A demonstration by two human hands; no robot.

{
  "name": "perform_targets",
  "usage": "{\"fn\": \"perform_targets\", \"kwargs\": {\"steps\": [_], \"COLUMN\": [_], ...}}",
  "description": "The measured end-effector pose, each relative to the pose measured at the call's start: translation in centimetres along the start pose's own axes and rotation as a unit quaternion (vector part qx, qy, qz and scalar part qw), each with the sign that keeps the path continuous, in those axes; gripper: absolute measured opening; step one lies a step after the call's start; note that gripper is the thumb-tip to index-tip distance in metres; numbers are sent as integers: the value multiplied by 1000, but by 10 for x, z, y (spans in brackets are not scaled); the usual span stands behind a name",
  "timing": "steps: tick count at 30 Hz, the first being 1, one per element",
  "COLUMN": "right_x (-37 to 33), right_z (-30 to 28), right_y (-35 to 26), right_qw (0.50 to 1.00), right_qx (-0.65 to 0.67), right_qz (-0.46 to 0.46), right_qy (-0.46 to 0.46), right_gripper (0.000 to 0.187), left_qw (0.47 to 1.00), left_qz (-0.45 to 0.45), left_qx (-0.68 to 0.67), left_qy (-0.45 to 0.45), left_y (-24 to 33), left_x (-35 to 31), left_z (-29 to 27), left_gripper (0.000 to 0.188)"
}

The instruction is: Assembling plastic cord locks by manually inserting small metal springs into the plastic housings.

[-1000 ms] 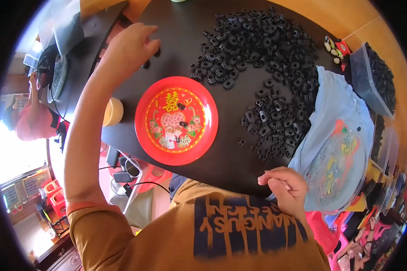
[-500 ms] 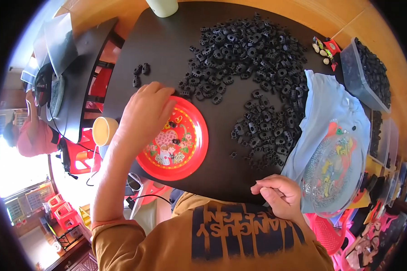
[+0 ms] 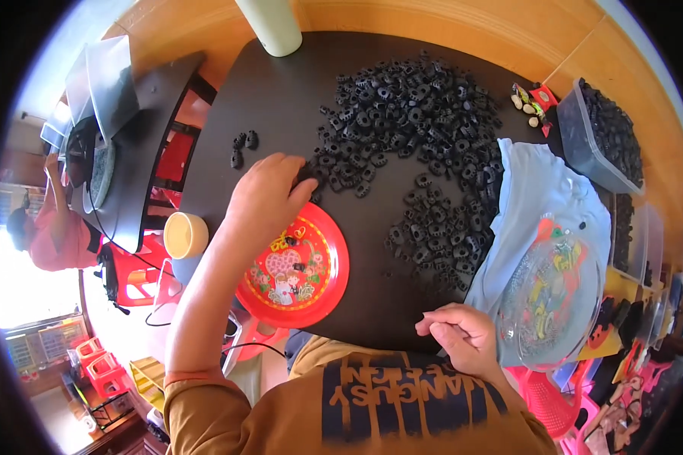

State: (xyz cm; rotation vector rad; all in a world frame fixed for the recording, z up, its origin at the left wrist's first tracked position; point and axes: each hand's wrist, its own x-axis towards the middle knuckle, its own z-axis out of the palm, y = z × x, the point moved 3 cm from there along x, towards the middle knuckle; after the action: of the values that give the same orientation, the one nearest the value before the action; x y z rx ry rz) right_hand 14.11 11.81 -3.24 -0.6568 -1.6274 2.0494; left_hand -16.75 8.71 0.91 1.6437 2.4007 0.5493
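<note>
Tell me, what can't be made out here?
Head view, all:
Whether the left hand grips anything: black pieces beside it blur together.
Red plate, upper left: covered by that hand and forearm.
Pale cylinder, top: cut off by the upper edge.
Whether the right hand holds anything: its curl hides the palm.

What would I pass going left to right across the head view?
Another person in pink → cream cup → red plate → the wearer's right hand → clear bin heaped with black pieces.
</note>
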Motion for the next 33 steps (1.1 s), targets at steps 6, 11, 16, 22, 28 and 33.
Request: {"fn": "perform_targets", "kwargs": {"steps": [6,11,16,22,28,33], "right_x": [0,2,3,5,8,4], "right_z": [-2,-4,-3,1,4,5], "right_y": [1,3,1,2,4,7], "right_qw": [1000,1000,998,997,984,984], "right_qx": [-10,-15,-42,-72,-154,-136], "right_qz": [-14,-11,-5,-29,-85,-113], "right_qy": [-2,-18,-38,-9,-11,17], "right_gripper": [18,17,17,16,13,13], "left_qw": [982,995,985,961,952,956], "left_qz": [-53,-45,-21,103,142,127], "left_qx": [-182,-47,-83,-114,-132,-143], "left_qy": [-19,78,151,229,238,223], "left_y": [4,2,25,59,65,71], "left_x": [5,-41,-103,-143,-131,-115], "left_z": [5,-16,-19,-44,-39,-19], "left_gripper": [25,22,18,21,23,26]}}
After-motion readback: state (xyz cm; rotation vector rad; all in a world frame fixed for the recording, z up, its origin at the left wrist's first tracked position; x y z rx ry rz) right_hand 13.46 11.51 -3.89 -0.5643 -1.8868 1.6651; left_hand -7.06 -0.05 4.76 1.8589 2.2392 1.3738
